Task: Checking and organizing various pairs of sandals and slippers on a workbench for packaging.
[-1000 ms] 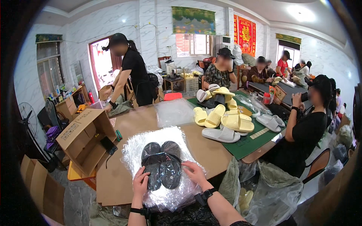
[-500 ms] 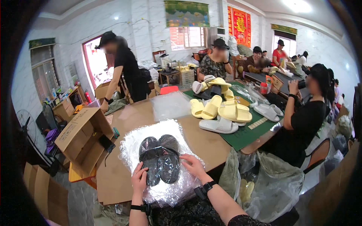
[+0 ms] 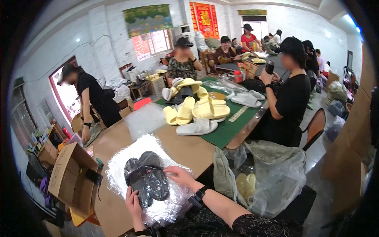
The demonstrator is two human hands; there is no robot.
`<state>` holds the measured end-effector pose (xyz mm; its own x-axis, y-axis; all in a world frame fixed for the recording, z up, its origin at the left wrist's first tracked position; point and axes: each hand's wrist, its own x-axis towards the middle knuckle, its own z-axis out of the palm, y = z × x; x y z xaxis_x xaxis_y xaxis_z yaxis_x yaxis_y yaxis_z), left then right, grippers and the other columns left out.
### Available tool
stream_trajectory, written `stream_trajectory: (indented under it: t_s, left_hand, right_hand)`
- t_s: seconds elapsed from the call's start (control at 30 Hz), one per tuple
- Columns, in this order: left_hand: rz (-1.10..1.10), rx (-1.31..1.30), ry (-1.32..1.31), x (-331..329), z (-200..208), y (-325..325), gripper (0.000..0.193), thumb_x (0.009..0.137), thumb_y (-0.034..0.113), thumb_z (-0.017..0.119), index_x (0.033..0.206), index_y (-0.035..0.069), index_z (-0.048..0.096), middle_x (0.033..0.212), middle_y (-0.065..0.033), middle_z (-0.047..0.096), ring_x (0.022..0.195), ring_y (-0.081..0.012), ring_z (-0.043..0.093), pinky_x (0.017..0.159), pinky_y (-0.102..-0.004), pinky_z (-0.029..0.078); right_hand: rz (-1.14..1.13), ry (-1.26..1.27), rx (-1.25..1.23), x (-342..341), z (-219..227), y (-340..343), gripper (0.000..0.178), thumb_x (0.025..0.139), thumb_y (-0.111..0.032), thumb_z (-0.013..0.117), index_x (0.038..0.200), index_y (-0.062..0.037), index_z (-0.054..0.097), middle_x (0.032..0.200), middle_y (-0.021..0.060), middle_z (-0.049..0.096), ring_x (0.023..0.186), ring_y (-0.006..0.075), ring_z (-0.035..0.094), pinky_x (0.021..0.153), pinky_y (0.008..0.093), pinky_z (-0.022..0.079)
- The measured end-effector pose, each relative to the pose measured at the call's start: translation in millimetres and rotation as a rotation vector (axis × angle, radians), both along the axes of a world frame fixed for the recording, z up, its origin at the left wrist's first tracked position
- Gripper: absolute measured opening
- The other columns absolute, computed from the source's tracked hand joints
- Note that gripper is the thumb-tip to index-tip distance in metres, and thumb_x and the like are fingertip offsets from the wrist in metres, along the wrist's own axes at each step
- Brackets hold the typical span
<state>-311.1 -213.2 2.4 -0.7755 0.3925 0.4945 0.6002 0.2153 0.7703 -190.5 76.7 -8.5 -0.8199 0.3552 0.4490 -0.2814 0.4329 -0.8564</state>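
Observation:
A pair of black slippers [image 3: 148, 179] lies in a clear plastic bag in front of me. Under it is a stack of shiny clear plastic bags [image 3: 120, 158]. At the near left edge of the slippers, my left hand [image 3: 134, 206] grips the bagged pair with its fingers bent round the side. My right hand [image 3: 181, 175] reaches in from the right, its fingers stretched out and touching the bag by the right slipper. Part of the bag's near edge is hard to make out in the glare.
Yellow slippers [image 3: 207, 110] and grey slippers [image 3: 197, 128] are heaped on a green mat [image 3: 221, 136]. An open cardboard box [image 3: 65, 177] stands at the left. A large plastic sack [image 3: 276, 170] with yellow slippers inside is at my right. Several people are around the tables.
My view has turned to the right, so the table and slippers appear farther left and tilted. Both hands stay beside the bagged slippers. The person at the right has lowered their raised hands.

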Motion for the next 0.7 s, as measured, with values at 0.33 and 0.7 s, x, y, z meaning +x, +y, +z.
stream_trajectory:
  t_s: [0.33,0.7]
  left_hand:
    - [0.019,0.028,-0.028,-2.7,-1.3,-7.9,0.023,0.092,0.003,0.056,0.108,-0.001,0.072,0.142,-0.0188,0.055,0.136,-0.0324,0.047,0.113,-0.0391,0.035]
    - [0.014,0.028,-0.027,0.1,0.0,-7.0,0.022,0.091,0.003,0.057,0.107,-0.001,0.072,0.142,-0.0181,0.056,0.138,-0.0329,0.045,0.114,-0.0401,0.034]
  right_hand:
    - [0.008,0.003,-0.034,-6.5,-0.5,-6.5,0.028,0.092,-0.017,0.066,0.119,-0.0105,0.069,0.125,0.0104,0.066,0.125,0.0278,0.056,0.106,0.0375,0.044]
    - [-0.001,0.016,-0.008,-4.8,-0.2,-5.4,0.029,0.092,-0.015,0.067,0.120,-0.0117,0.069,0.124,0.0122,0.066,0.124,0.0281,0.057,0.104,0.0377,0.045]
